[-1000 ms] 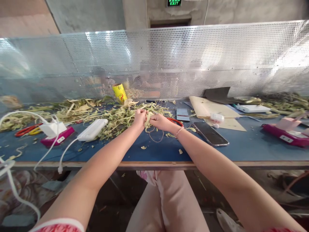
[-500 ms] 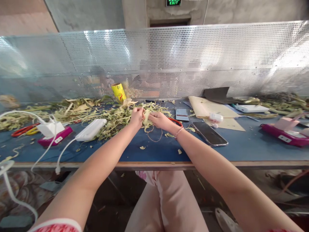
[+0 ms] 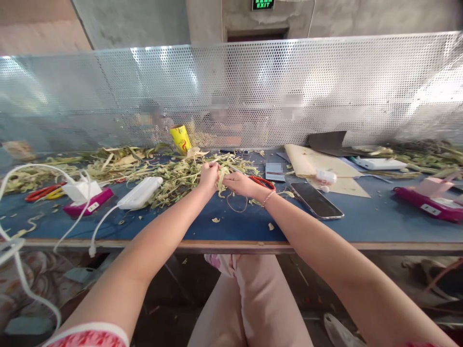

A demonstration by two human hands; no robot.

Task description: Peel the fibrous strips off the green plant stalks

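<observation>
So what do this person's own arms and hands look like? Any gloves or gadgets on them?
No gloves or gadgets show: the left hand and right hand are both bare. A thin, pinkish bracelet circles the right wrist. The short left sleeve is red-patterned with a white hem; of the right sleeve, only a sliver of red shows.

1. Fairly bright, soft light covers the blue surface point(image 3: 202, 229); the floor point(image 3: 162, 313) below sinks into dim shadow.
2. Strong glare whitens the far right of the perforated screen point(image 3: 253, 72), with smaller bright streaks at upper left.
3. The exit sign point(image 3: 263, 5) glows green.
4. Wide-angle distortion stretches the forearms point(image 3: 314, 246) toward the lower corners.
5. Plant stems point(image 3: 177, 178) look soft; pixelated patches blot spots behind the screen.
</observation>
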